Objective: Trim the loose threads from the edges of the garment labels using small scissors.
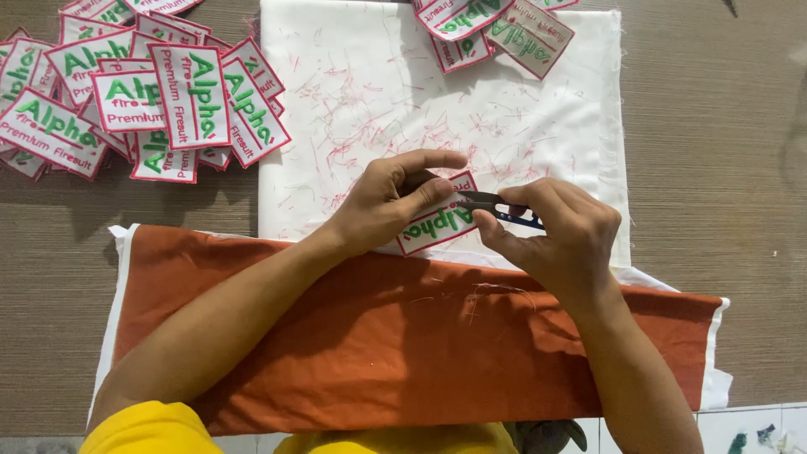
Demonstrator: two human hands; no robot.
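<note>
A: Grip status?
B: Left hand (388, 204) pinches embroidered patch (437, 219), fingers closed on its edge, over white cloth (538, 126). Right hand (561, 229) closed around thread snips (496, 208), blades at patch's border.

A: Room, textures?
B: Woven worktop (723, 168) bare at right; patch pile (143, 97) crowds left. Orange cloth (403, 345) smooth; red thread scraps (361, 126) litter white cloth.

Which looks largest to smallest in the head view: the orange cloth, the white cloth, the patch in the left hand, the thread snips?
1. Orange cloth
2. White cloth, partly covered, so unsure against the first
3. Patch
4. Thread snips, mostly hidden by the right hand
</note>
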